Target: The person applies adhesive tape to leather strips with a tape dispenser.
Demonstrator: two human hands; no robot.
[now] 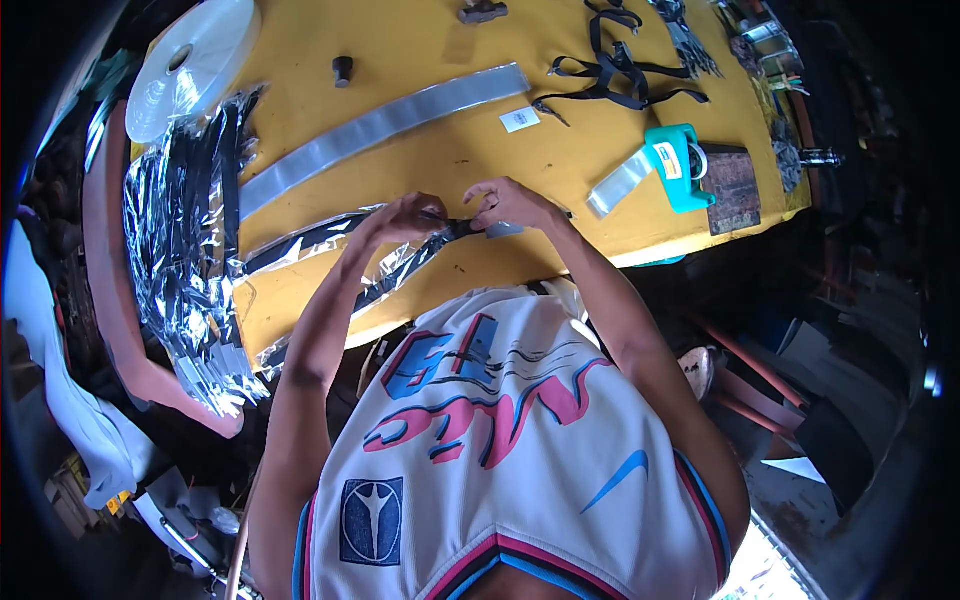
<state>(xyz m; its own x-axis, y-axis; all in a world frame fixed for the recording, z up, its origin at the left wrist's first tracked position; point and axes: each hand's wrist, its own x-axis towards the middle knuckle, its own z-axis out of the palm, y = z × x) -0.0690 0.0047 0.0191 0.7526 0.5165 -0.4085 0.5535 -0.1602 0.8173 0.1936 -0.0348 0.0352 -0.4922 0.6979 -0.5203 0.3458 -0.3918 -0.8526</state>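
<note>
A black strap [460, 229], partly in shiny clear plastic, lies along the near edge of the yellow table [420, 165]. My left hand [408, 218] is closed, its fingers pinching the strap from the left. Close by, my right hand [512, 205] grips the strap's end with the thumb and curled fingers. Beneath the right hand sits a small greyish piece [504, 230], partly covered. Two plastic-wrapped lengths run leftward from my hands toward a heap of wrapped black straps [190, 220].
Beyond my hands stretches a long clear plastic strip [390, 125]. A green tape dispenser [680, 170] stands at right, near a dark block [733, 190]. A tangled black harness [625, 75], a hammer head [483, 11] and a large plastic roll [215, 60] lie farther back.
</note>
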